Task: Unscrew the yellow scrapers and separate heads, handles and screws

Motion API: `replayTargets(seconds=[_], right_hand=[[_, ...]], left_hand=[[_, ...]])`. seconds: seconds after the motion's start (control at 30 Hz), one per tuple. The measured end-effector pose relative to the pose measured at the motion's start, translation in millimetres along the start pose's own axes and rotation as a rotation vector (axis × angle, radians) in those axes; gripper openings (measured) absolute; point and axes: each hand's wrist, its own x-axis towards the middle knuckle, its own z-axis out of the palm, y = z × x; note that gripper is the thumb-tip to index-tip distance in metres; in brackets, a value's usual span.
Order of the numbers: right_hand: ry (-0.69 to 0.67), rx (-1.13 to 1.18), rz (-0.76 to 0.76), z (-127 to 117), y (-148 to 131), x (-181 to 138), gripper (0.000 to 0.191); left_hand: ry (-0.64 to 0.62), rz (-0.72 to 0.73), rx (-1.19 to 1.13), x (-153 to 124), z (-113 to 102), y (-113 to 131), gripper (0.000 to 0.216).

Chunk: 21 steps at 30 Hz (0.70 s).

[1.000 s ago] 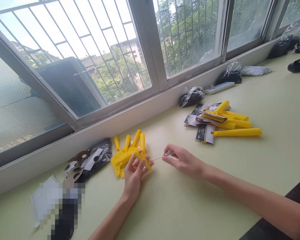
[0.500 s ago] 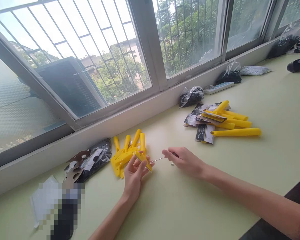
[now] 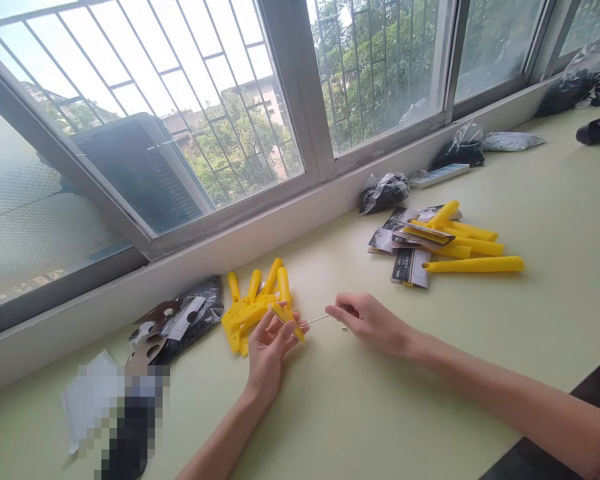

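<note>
My left hand [image 3: 270,347] is closed around the head of a yellow plastic scraper [image 3: 294,328], fingers and thumb on its two sides. A tubular handle [image 3: 283,283] rises behind that head, apparently part of the same tool. In my right hand [image 3: 367,317] is a screwdriver [image 3: 316,321]; its grip is mostly hidden by the fingers. The thin metal shaft points left, and its tip meets the scraper head, though the exact contact is hidden. Several more yellow scrapers [image 3: 240,327] lie in a pile just behind my left hand. A tiny pale piece [image 3: 345,328] lies below my right fingers.
Yellow handles with printed cards [image 3: 473,265] are heaped at the back right. Bags of dark contents [image 3: 384,193] and a white power strip [image 3: 440,175] line the window wall. At left lie a black plastic bag [image 3: 203,313], cut cardboard [image 3: 143,357] and a clear packet [image 3: 93,400].
Both hands stay almost in place, with the screwdriver still against the scraper. The scraper's handle has tilted very slightly left.
</note>
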Motion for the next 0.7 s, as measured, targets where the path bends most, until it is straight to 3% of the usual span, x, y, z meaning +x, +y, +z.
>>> replayTargets(seconds=[0.13,0.33,0.5,0.7], right_hand=[[0.043,0.092,-0.048,0.3,-2.3,0.1,0.032],[-0.019,0.009,0.044,-1.0,-1.3,-0.5,0.051],[-0.009,0.154,0.015,-1.4,-2.0,0.2,0.040],[-0.003,-0.039,0.062,0.1,2.0,0.4,0.058]], left_hand=[[-0.020,0.009,0.007,-1.1,1.0,0.6,0.048],[0.004,0.001,0.008,-0.7,0.4,0.4,0.051],[-0.018,0.016,0.013,-0.5,-0.3,-0.1,0.049],[-0.011,0.005,0.019,0.5,-0.8,-0.9,0.049]])
